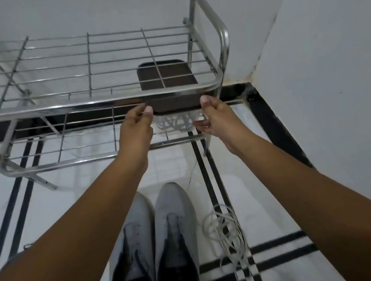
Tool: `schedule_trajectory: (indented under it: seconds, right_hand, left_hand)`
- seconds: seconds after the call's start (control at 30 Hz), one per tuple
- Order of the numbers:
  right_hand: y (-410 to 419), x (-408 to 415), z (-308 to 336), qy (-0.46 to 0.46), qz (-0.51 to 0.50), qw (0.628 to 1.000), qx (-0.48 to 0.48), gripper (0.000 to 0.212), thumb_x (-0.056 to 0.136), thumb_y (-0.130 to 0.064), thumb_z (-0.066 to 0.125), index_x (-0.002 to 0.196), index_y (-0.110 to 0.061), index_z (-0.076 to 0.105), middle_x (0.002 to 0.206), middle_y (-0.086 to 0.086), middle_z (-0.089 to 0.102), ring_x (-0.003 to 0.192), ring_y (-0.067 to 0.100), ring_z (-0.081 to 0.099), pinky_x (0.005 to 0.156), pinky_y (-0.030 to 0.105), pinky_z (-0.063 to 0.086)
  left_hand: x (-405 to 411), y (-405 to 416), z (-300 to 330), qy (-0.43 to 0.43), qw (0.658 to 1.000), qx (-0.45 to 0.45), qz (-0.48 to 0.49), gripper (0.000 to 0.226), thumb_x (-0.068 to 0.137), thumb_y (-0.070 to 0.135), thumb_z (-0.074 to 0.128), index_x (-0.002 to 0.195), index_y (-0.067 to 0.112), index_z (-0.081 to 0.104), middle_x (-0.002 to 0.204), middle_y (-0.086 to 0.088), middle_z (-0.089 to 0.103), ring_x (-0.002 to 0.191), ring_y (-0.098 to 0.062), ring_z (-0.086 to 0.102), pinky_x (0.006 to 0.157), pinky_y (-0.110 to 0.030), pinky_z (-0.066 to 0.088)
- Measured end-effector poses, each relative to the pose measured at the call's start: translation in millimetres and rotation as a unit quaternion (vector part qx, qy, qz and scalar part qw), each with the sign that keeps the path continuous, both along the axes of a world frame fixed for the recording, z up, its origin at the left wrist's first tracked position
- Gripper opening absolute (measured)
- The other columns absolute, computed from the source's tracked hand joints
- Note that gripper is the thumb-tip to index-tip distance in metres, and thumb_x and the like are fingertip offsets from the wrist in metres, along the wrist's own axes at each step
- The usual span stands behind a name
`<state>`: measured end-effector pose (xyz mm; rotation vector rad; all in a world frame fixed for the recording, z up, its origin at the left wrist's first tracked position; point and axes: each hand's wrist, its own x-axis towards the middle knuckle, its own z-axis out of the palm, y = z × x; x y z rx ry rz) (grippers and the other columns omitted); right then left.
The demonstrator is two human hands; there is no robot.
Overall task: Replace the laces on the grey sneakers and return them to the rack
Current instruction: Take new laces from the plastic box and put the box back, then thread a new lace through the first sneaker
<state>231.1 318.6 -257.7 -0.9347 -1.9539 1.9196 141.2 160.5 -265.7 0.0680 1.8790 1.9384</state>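
Head view:
Hands: left hand [137,124] and right hand [214,118] reached under the top shelf of the metal rack [101,100], each gripping one side of a box.
Box: clear plastic container [174,124] with a dark brown lid [171,90], held at the right end of the lower shelf; pale laces showed through its wall.
Left grip: thumb on the lid edge, fingers wrapped round the side.
Right grip: thumb up at the lid corner, fingers curled under the wall.
Sneakers: grey sneakers [157,242] stood side by side on the tiled floor [262,200], between the forearms, without laces.
Old laces: white laces [228,236] lay in a loose tangle just right of the sneakers.
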Motion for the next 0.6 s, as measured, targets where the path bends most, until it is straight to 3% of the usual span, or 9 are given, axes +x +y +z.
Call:
schedule_trajectory:
  seconds: [0.07,0.17,0.23,0.3,0.37,0.43,0.47,0.53,0.6]
  right_hand:
    - [-2.7,18.5,-6.3,-0.028,-0.020,0.998,0.054,0.040,0.097,-0.049,0.046,0.124,-0.022,0.057,0.113,-0.006,0.063,0.081,0.010,0.072,0.076,0.023,0.059]
    - [-14.4,71.9,-43.4,-0.094,-0.032,0.984,0.147,0.025,0.096,-0.040,0.051,0.098,-0.021,0.067,0.092,-0.004,0.071,0.077,0.011,0.071,0.079,0.031,0.059]
    - [-32.5,122.2,-88.7,-0.166,0.023,0.962,0.215,0.020,0.096,-0.034,0.052,0.097,-0.022,0.069,0.096,-0.003,0.071,0.088,0.013,0.068,0.083,0.029,0.054]
    - [-60.6,173.9,-139.4,-0.258,0.129,0.915,0.283,0.027,0.098,-0.036,0.050,0.118,-0.027,0.064,0.123,0.000,0.062,0.111,0.014,0.057,0.094,0.025,0.045]
    - [-87.5,217.5,-186.3,-0.335,0.245,0.835,0.361,0.046,0.098,-0.042,0.043,0.144,-0.035,0.039,0.155,0.001,0.030,0.141,0.020,0.028,0.113,0.034,0.028]
    - [-101.8,253.6,-213.8,-0.372,0.287,0.779,0.415,0.060,0.098,-0.039,0.040,0.151,-0.041,0.013,0.163,-0.003,0.001,0.150,0.024,0.003,0.118,0.046,0.015]
    - [-100.7,267.9,-219.8,-0.383,0.281,0.770,0.426,0.065,0.098,-0.032,0.043,0.152,-0.041,0.009,0.163,-0.003,-0.002,0.150,0.025,0.001,0.118,0.047,0.015]
    - [-88.9,293.1,-219.1,-0.401,0.246,0.766,0.438,0.070,0.093,-0.020,0.053,0.152,-0.039,0.018,0.163,0.000,0.009,0.149,0.027,0.012,0.116,0.046,0.024]
    - [-75.5,309.6,-209.6,-0.409,0.202,0.764,0.457,0.064,0.086,-0.021,0.068,0.143,-0.034,0.043,0.154,0.006,0.036,0.141,0.030,0.035,0.107,0.047,0.039]
  left_hand:
    - [14.5,-10.8,-8.5,0.020,0.999,-0.024,0.025,0.032,0.095,0.039,0.055,0.125,0.026,0.054,0.118,0.005,0.059,0.109,-0.010,0.057,0.089,-0.025,0.046]
    - [57.2,-48.5,-33.1,0.096,0.987,-0.119,0.053,0.022,0.096,0.039,0.052,0.114,0.028,0.059,0.107,0.016,0.061,0.103,-0.006,0.058,0.088,-0.024,0.046]
    - [96.0,-81.8,-61.9,0.131,0.966,-0.222,0.025,0.017,0.096,0.037,0.051,0.108,0.028,0.060,0.102,0.017,0.060,0.103,-0.010,0.057,0.084,-0.025,0.045]
    - [136.6,-109.5,-93.7,0.144,0.901,-0.406,-0.047,0.030,0.094,0.046,0.051,0.117,0.029,0.059,0.125,0.003,0.057,0.121,-0.023,0.049,0.095,-0.040,0.042]
    - [165.6,-127.8,-115.5,0.118,0.796,-0.574,-0.153,0.052,0.088,0.065,0.044,0.131,0.037,0.046,0.152,-0.006,0.029,0.141,-0.029,0.024,0.108,-0.053,0.027]
    - [176.8,-136.6,-127.0,0.124,0.736,-0.626,-0.227,0.061,0.085,0.072,0.038,0.136,0.040,0.036,0.158,-0.007,0.014,0.145,-0.028,0.016,0.109,-0.051,0.028]
    - [176.5,-139.1,-130.3,0.144,0.720,-0.634,-0.244,0.061,0.086,0.071,0.038,0.138,0.039,0.035,0.158,-0.008,0.014,0.144,-0.028,0.018,0.107,-0.049,0.032]
    - [176.0,-141.4,-132.2,0.175,0.701,-0.642,-0.256,0.057,0.088,0.065,0.040,0.138,0.037,0.037,0.156,-0.009,0.019,0.141,-0.028,0.023,0.101,-0.046,0.038]
    - [179.1,-143.4,-133.9,0.187,0.698,-0.642,-0.257,0.053,0.090,0.060,0.042,0.138,0.037,0.039,0.154,-0.008,0.025,0.139,-0.027,0.026,0.098,-0.046,0.040]
